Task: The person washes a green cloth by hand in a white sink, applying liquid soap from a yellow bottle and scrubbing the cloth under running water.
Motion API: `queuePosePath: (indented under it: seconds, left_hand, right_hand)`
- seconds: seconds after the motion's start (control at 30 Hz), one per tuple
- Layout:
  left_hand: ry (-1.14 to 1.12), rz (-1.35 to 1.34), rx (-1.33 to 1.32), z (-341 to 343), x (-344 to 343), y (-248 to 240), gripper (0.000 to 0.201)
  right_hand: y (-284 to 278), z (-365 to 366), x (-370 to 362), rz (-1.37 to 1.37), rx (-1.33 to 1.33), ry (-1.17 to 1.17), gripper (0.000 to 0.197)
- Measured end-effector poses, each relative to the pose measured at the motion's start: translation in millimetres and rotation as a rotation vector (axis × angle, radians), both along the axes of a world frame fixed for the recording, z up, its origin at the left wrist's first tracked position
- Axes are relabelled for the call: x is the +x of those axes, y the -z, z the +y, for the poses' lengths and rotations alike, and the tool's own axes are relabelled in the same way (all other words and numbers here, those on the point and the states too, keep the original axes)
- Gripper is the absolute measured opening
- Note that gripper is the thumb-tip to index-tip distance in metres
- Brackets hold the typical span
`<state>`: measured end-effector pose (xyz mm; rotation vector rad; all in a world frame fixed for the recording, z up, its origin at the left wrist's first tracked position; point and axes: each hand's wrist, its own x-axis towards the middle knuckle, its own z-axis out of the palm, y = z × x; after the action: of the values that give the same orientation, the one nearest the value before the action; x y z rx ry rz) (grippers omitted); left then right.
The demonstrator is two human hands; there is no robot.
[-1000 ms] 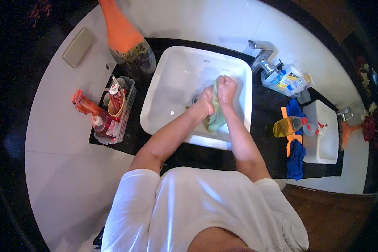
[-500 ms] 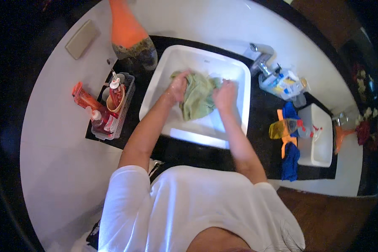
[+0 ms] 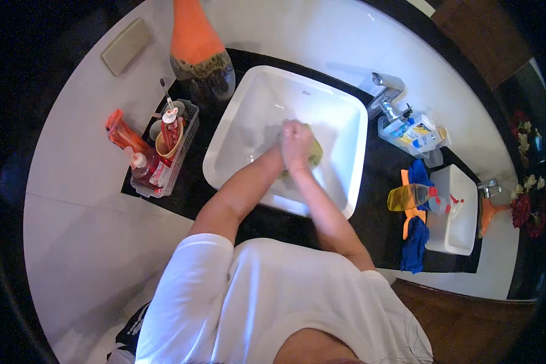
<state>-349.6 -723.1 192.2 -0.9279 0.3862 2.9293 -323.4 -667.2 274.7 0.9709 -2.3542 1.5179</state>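
Over the white square sink [image 3: 236, 142] my two hands are pressed together around a bunched green cloth [image 3: 315, 148]. My right hand [image 3: 296, 143] is closed on it, in front and on top. My left hand [image 3: 280, 153] lies against the right one, closed on the same cloth; its fingers are mostly hidden. A small part of the cloth shows to the right of the hands, and a bit more shows below them. Suds or drops of water lie on the sink's bottom.
A chrome tap [image 3: 387, 94] stands at the sink's far right corner, beside a clear tray of bottles [image 3: 414, 132]. A yellow spray bottle [image 3: 406, 198], blue cloth [image 3: 414, 242] and small white basin [image 3: 454, 212] are farther right. Left stand a toiletries basket [image 3: 179, 159] and an orange-topped vase [image 3: 201, 57].
My hands were apart with the green cloth spread between them; now they have come together and the cloth is bunched up in them. The whole view has shifted slightly.
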Motion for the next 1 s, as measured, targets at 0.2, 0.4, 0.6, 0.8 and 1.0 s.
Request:
queuePosePath:
  seconds: [0.2, 0.4, 0.6, 0.8, 1.0]
  left_hand:
    - [0.005, 0.326, 0.209, 56.9, -28.1, -32.7, 0.031]
    - [-0.434, 1.574, 0.776, 58.2, -16.6, -8.0, 0.024]
    - [0.241, 0.306, -0.093, -56.2, 18.6, -72.5, 0.041]
    - [0.208, 0.321, -0.182, -62.2, 10.5, -68.4, 0.046]
    - [-0.025, 0.065, -0.130, -39.1, -4.8, 0.8, 0.035]
  right_hand:
    - [32.9, 53.0, -78.7, -0.169, -0.102, 0.239, 0.027]
    - [8.7, 30.8, -41.7, 0.194, -0.061, -0.032, 0.026]
    - [46.2, 73.2, -106.8, 0.233, 0.397, 0.241, 0.013]
    - [61.8, 50.9, -80.0, 0.207, 0.407, -0.001, 0.038]
    - [5.6, 6.5, -31.6, -0.012, -0.029, -0.183, 0.022]
